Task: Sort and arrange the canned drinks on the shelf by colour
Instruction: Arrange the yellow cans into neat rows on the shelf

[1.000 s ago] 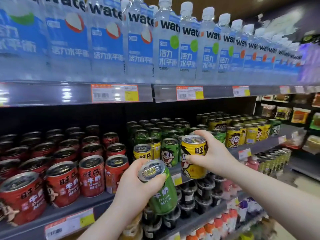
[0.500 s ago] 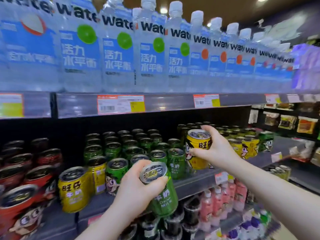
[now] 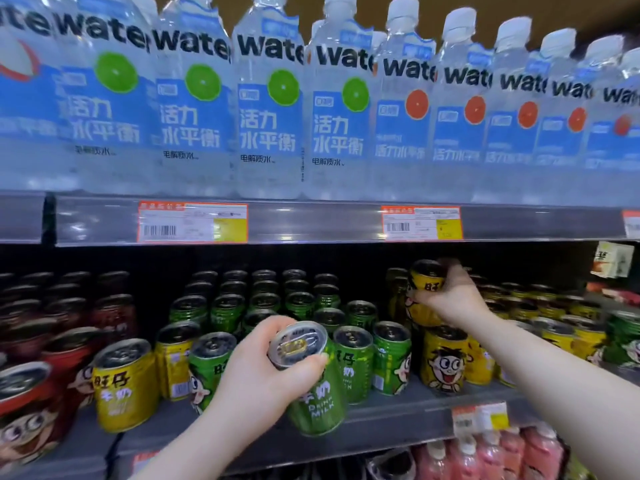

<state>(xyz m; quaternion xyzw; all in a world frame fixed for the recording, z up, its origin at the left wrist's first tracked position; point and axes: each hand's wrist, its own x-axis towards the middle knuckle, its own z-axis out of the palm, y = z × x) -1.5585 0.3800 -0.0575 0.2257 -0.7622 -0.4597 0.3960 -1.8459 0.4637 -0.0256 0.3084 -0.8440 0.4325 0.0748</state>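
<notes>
My left hand (image 3: 258, 368) grips a green milk can (image 3: 317, 400), tilted, in front of the shelf edge. My right hand (image 3: 453, 296) grips a yellow can (image 3: 424, 289) raised above the yellow cans (image 3: 443, 362) at the right. Green cans (image 3: 294, 299) fill the middle of the shelf in several rows. Two yellow cans (image 3: 124, 382) stand at the front between the green group and the red cans (image 3: 31, 400) on the left. One green can (image 3: 625, 341) stands at the far right among yellow ones.
The shelf above (image 3: 311, 223) carries a row of water bottles (image 3: 266, 109) and price tags. Its front lip hangs low over the cans. Pink bottles (image 3: 498, 455) stand on the shelf below. The can shelf's front edge (image 3: 381, 424) is bare.
The view has swung right and closer to the shelf. My right hand has carried the yellow can up and back over the yellow group. My left hand keeps hold of the green can.
</notes>
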